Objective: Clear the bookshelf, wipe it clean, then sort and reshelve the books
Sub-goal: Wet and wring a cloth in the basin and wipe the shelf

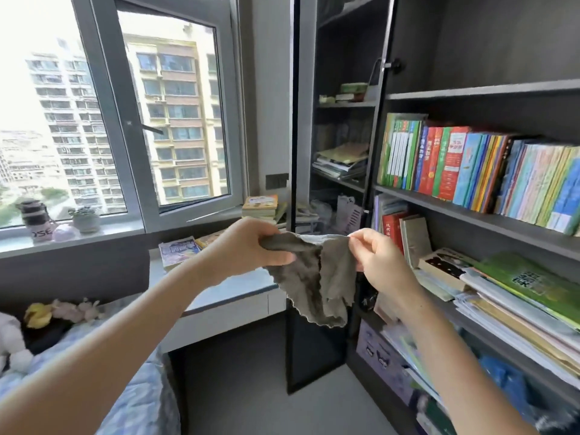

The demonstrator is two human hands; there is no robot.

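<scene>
1. Grey cloth (314,277) held up mid-scene, in front of bookshelf (470,92). Left hand (251,243) grips one top corner, right hand (376,259) pinches the other. Cloth hangs loose, touching no shelf.
2. Shelves on right look full: upright books (455,164), flat stacks (518,302) below.
3. Some loose books (179,251) lie on bench (238,284), far left.
4. Judgement: clearing barely started; wiping, sorting, reshelving all left.
</scene>
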